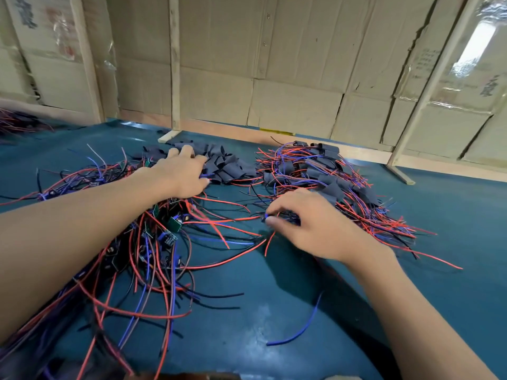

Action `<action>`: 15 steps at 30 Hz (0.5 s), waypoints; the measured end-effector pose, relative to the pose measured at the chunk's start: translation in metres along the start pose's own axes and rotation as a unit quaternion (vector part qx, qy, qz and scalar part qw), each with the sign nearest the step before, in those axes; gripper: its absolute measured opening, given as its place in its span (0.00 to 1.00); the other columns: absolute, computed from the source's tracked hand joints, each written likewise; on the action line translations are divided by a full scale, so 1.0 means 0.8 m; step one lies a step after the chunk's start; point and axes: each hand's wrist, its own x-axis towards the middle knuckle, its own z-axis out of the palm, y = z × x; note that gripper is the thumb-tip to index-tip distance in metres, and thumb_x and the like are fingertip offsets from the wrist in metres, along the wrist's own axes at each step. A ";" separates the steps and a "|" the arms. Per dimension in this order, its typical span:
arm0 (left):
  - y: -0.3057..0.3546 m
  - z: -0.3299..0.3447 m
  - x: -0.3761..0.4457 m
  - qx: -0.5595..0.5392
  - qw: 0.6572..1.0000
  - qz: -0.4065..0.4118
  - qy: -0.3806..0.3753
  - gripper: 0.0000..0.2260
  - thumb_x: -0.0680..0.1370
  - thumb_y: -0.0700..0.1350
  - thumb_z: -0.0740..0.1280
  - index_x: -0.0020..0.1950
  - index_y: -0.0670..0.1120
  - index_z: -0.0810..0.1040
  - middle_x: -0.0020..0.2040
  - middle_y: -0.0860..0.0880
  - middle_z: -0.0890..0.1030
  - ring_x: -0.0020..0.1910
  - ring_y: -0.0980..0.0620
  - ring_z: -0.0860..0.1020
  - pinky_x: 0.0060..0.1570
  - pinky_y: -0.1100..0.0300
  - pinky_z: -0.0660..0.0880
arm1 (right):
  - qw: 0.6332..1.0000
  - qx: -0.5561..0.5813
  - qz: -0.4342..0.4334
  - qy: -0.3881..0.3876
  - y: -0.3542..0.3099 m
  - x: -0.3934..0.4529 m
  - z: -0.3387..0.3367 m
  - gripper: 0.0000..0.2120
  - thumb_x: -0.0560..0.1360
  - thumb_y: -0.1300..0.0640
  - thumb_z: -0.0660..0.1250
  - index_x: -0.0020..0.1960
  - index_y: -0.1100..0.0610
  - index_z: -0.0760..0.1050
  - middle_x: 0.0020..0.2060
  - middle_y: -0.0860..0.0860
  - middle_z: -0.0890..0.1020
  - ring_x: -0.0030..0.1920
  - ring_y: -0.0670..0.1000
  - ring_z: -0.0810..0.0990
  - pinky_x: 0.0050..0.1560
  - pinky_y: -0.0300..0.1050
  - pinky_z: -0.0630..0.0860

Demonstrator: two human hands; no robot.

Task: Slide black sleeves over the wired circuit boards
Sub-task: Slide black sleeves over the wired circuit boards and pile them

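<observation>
Head view: my left hand [182, 175] is resting loose-fingered on the black sleeves [227, 167] while my right hand [307, 226] is pinching a sleeved board [277, 216], whose tangled wires [219, 223] are likely to snag and drag neighbours.

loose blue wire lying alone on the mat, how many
1. The loose blue wire lies by itself on the teal mat, near the front, beside the right forearm. All other blue wires run into the tangled piles, which may hide more loose pieces.
</observation>
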 end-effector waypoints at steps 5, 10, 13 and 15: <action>0.002 0.005 0.007 0.070 0.988 0.014 0.135 0.25 0.80 0.59 0.61 0.74 0.49 0.65 0.73 0.41 0.61 0.71 0.37 0.60 0.66 0.40 0.64 | 0.988 0.115 0.064 0.076 0.016 -0.015 -0.028 0.01 0.78 0.60 0.70 0.49 0.56 0.80 0.42 0.47 0.85 0.45 0.46 0.83 0.54 0.44 0.77; 0.016 0.005 0.019 0.006 0.999 0.024 0.035 0.25 0.83 0.59 0.57 0.75 0.46 0.66 0.71 0.40 0.69 0.71 0.37 0.65 0.66 0.41 0.66 | 0.986 0.102 0.079 0.105 0.024 -0.021 -0.044 0.08 0.78 0.60 0.71 0.56 0.52 0.82 0.46 0.46 0.85 0.46 0.42 0.81 0.51 0.30 0.73; 0.023 0.007 0.021 0.058 0.998 0.038 0.009 0.22 0.83 0.59 0.57 0.71 0.47 0.71 0.67 0.41 0.74 0.68 0.38 0.69 0.63 0.44 0.67 | 0.993 0.034 0.082 0.080 0.030 -0.022 -0.047 0.12 0.76 0.62 0.72 0.58 0.53 0.84 0.46 0.49 0.83 0.45 0.44 0.79 0.51 0.29 0.70; 0.024 0.005 0.023 0.034 0.999 0.025 0.019 0.19 0.82 0.59 0.60 0.66 0.47 0.74 0.64 0.41 0.76 0.65 0.38 0.71 0.61 0.45 0.67 | 0.990 0.032 0.102 0.092 0.032 -0.022 -0.049 0.13 0.74 0.66 0.72 0.54 0.52 0.84 0.47 0.48 0.84 0.47 0.45 0.81 0.52 0.27 0.69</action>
